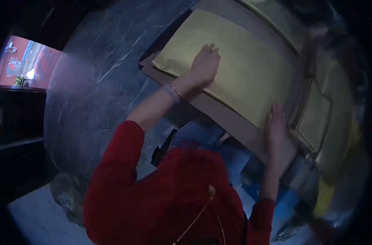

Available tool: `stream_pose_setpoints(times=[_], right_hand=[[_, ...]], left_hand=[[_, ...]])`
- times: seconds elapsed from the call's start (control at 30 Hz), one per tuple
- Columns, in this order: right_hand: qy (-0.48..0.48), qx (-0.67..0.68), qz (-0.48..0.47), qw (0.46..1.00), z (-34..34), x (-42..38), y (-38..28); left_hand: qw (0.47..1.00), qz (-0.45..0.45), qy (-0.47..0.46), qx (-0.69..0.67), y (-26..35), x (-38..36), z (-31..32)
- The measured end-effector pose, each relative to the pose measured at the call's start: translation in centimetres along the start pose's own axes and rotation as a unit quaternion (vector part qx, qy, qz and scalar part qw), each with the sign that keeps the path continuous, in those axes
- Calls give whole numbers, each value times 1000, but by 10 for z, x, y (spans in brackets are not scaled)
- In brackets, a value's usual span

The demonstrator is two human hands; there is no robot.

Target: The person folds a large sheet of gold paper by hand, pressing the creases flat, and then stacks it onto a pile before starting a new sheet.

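A pale yellow sheet (243,61), smooth with a folded-looking near edge, lies over a brown flat board (235,122) in front of me. On the left part of the sheet rests my left hand (206,65), its fingers curled in; whatever they hold, if anything, is hidden. My right hand (275,128) lies at the sheet's near right corner, fingers stretched out along its surface. A bracelet (173,93) circles my left wrist.
More yellow pieces with brown edges (314,118) lie to the right, and another yellow piece (271,18) is beyond the sheet. Dark grey, marble-patterned flooring (100,81) spreads to the left. A bright opening (28,61) shows far left.
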State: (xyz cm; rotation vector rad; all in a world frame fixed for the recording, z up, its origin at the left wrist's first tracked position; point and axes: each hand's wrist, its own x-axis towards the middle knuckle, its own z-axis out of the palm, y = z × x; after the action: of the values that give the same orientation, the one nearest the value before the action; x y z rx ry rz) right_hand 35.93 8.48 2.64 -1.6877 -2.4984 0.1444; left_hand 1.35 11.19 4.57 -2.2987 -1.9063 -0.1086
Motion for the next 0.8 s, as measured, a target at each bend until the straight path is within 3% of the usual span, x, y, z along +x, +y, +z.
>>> stream_pose_setpoints(times=[0.03, 0.1, 0.13, 0.2, 0.3, 0.33, 0.4, 0.43, 0.47, 0.57, 0.7, 0.73, 0.8], right_hand=[[3, 3, 3, 1000, -1, 1, -2], [-20, -18, -5, 1000, 5, 1, 3], [-27, -21, -6, 999, 17, 6, 7], [19, -52, -63, 997, 52, 8, 23], [16, -34, -66, 997, 56, 10, 17], [4, -85, -60, 995, 66, 9, 25], [6, -86, -54, 995, 68, 8, 34], [5, -86, -53, 995, 67, 5, 34], [23, 29, -8, 999, 49, 5, 16], [19, 41, 2, 999, 42, 4, 16], [2, 1, -4, 1000, 41, 6, 16], [37, 15, -20, 999, 47, 4, 19], [30, -8, -27, 999, 55, 6, 28]], left_hand=[[977, -11, 104, -187, 35, 1, -5], [988, 19, 9, -153, 102, 4, -19], [962, 25, -23, -272, 134, 12, -7], [969, 18, -1, -246, 203, 5, 19], [975, -6, -28, -222, 245, -4, 62], [967, -37, -20, -252, 249, -7, 70], [947, -12, -12, -321, 237, -13, 67], [954, -9, -104, -281, 224, -11, 45], [954, -8, -106, -280, 223, -13, 47], [990, -19, -46, -135, 218, -19, 60], [975, -85, -50, -199, 184, -26, 58], [975, -89, -50, -196, 176, -28, 59], [967, -132, 12, -219, 161, -32, 66]])
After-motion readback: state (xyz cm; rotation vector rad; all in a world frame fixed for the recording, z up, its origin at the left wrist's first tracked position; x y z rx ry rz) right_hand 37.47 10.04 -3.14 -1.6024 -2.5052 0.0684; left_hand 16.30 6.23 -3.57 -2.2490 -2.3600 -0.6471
